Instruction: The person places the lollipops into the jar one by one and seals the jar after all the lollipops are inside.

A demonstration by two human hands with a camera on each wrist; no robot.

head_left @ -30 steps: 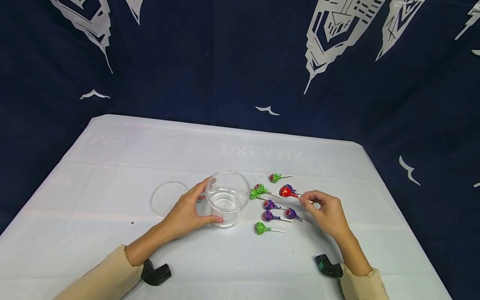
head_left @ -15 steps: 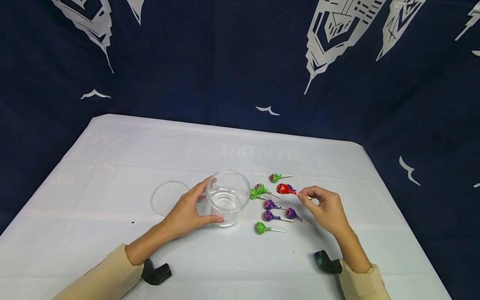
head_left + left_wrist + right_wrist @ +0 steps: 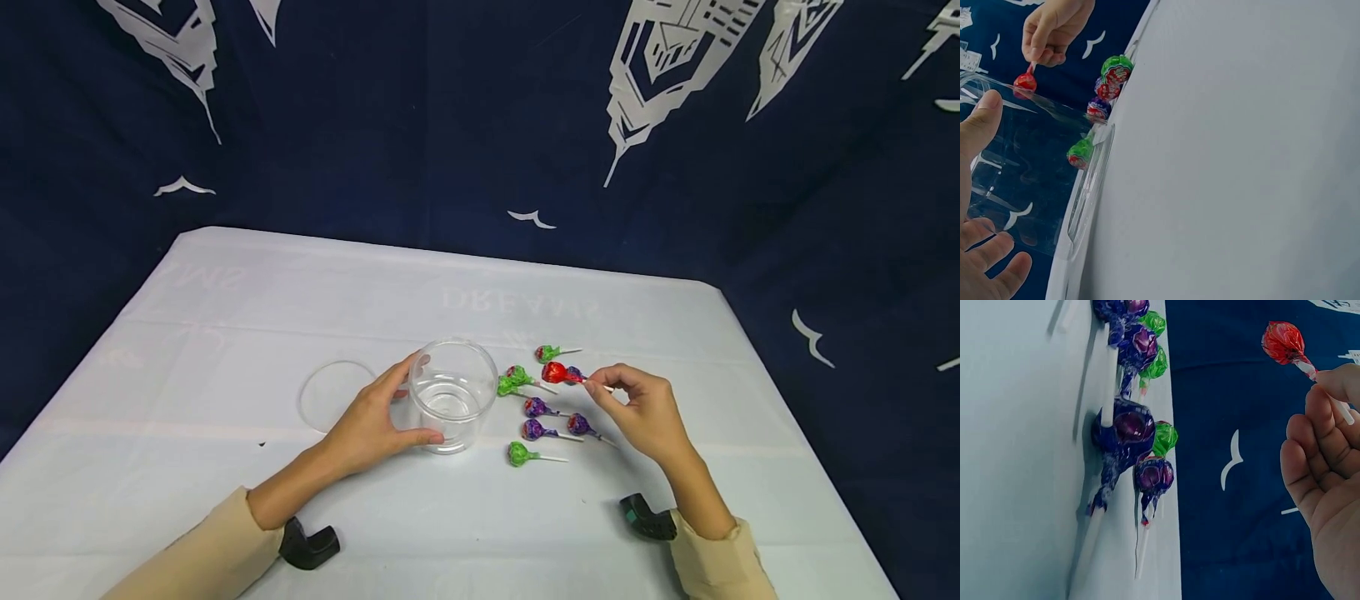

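My left hand (image 3: 372,423) grips a clear plastic jar (image 3: 467,421) from its left side, thumb at the front and fingers behind. The jar stands upright on the table with an uncovered mouth. Between thumb and index finger, my right hand (image 3: 647,414) pinches the white stick of a red-wrapped lollipop (image 3: 553,372). In the right wrist view the red lollipop (image 3: 1283,342) is off the table. Under and around it lie purple lollipops (image 3: 534,429) and green lollipops (image 3: 519,453), heads mostly toward the jar. One purple lollipop is partly hidden behind the red one.
A thin clear ring-shaped lid (image 3: 306,392) lies flat left of the jar, partly behind my left hand. The table (image 3: 420,525) has a white cover. A dark blue printed cloth (image 3: 360,150) hangs beyond its far edge. Black devices (image 3: 309,546) sit at both wrists.
My right hand has moved the red lollipop up and left, closer to the jar. The left hand and the jar have stayed put.
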